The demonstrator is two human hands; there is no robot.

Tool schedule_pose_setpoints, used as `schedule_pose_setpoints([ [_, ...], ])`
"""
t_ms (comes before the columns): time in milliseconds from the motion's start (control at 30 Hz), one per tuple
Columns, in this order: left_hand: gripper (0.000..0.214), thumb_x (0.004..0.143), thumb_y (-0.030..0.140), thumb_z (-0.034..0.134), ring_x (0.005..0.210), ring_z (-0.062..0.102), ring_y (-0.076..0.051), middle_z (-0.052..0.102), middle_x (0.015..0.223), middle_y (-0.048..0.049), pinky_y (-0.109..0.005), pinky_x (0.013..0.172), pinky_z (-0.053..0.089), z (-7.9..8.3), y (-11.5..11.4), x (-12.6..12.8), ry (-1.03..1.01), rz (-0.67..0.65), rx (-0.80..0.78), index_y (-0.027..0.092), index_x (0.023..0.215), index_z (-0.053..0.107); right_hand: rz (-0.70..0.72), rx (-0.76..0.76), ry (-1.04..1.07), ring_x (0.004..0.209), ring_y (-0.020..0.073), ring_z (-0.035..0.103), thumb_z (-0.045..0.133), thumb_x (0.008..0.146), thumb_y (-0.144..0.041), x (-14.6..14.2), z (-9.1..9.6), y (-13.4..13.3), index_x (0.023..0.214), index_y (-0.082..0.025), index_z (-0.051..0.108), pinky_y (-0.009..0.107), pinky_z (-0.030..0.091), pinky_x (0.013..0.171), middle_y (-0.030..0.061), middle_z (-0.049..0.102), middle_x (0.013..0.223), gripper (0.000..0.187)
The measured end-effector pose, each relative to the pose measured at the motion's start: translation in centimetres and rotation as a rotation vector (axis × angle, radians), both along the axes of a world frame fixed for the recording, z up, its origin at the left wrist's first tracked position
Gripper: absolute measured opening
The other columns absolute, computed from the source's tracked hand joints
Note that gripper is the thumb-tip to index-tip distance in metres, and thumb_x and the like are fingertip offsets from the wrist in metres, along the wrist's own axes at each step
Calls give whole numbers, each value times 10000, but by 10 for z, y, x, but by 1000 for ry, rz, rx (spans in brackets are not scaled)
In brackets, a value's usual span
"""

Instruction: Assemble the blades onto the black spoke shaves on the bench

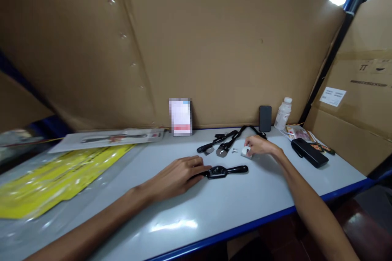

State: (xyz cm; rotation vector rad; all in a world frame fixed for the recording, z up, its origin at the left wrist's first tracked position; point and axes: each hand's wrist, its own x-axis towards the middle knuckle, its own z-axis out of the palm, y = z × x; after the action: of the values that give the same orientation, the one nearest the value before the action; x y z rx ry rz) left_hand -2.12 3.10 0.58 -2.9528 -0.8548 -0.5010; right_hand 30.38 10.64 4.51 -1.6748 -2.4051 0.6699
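Observation:
A black two-handled tool [227, 170] lies on the grey table [214, 212]. My left hand [179, 176] rests over its left handle with the fingers curled on it. My right hand [260, 146] reaches further back and pinches a small white part [245, 151]. Just behind lie more black tool bodies [225, 140], a flat metal blade [221, 152] and a tiny screw [234, 151].
Cardboard walls [214, 49] close off the back and right. A carded tool package [110, 138] and yellow plastic sheets [55, 179] lie at the left. A blurred card [180, 116], dark phone [265, 118], white bottle [283, 113], leaflets [298, 132] and black case [309, 152] stand at the back right.

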Motion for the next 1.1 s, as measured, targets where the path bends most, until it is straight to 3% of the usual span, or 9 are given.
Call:
schedule_pose_setpoints([
  [67, 361, 1087, 221, 427, 846, 683, -219, 695, 967, -76, -344, 764, 577, 1, -1, 1, 27, -6, 18, 200, 1307, 713, 26, -18, 73, 662, 135, 596, 720, 762, -134, -3, 2, -1, 894, -140, 719, 225, 420, 577, -18, 666, 718, 132],
  [133, 365, 1090, 206, 425, 845, 679, -220, 689, 962, -75, -344, 756, 575, 1, -2, 2, 39, -6, 23, 195, 1331, 699, 82, -57, 236, 644, 131, 595, 652, 821, -177, -12, 3, -5, 904, -141, 725, 226, 440, 563, -13, 666, 716, 116],
  [233, 373, 1093, 193, 412, 834, 676, -215, 682, 952, -79, -340, 744, 573, -1, -3, 3, 26, -12, 35, 190, 1337, 695, 205, -180, 565, 630, 125, 582, 659, 800, -186, -31, -4, -15, 919, -151, 747, 224, 455, 544, -12, 668, 721, 152],
  [333, 366, 1087, 169, 410, 843, 678, -218, 684, 958, -91, -347, 745, 572, -1, -3, 4, 31, -11, 60, 177, 1279, 721, 226, -268, 700, 600, 116, 571, 716, 766, -163, -52, -17, -24, 889, -152, 743, 223, 467, 541, -22, 658, 692, 126],
  [533, 333, 1079, 154, 427, 836, 664, -215, 678, 977, -94, -335, 725, 553, 2, -4, 5, 87, 15, 82, 172, 1215, 731, 132, -287, 699, 545, 115, 544, 730, 755, -97, -70, -34, -27, 807, -149, 725, 240, 455, 539, -41, 628, 624, 73],
  [867, 406, 1094, 167, 349, 847, 669, -224, 691, 987, -113, -357, 724, 542, 2, -5, 6, 90, 18, 79, 160, 1237, 729, 167, -189, 538, 576, 110, 528, 693, 817, -110, -71, -44, -23, 854, -163, 817, 216, 417, 534, -24, 626, 647, 140],
  [1100, 375, 1091, 175, 381, 817, 668, -221, 686, 964, -104, -351, 707, 543, 0, -5, 5, 27, 5, 61, 172, 1220, 733, 159, -134, 496, 624, 127, 563, 689, 810, -75, -74, -40, -28, 841, -161, 827, 228, 426, 606, -18, 663, 660, 165],
])
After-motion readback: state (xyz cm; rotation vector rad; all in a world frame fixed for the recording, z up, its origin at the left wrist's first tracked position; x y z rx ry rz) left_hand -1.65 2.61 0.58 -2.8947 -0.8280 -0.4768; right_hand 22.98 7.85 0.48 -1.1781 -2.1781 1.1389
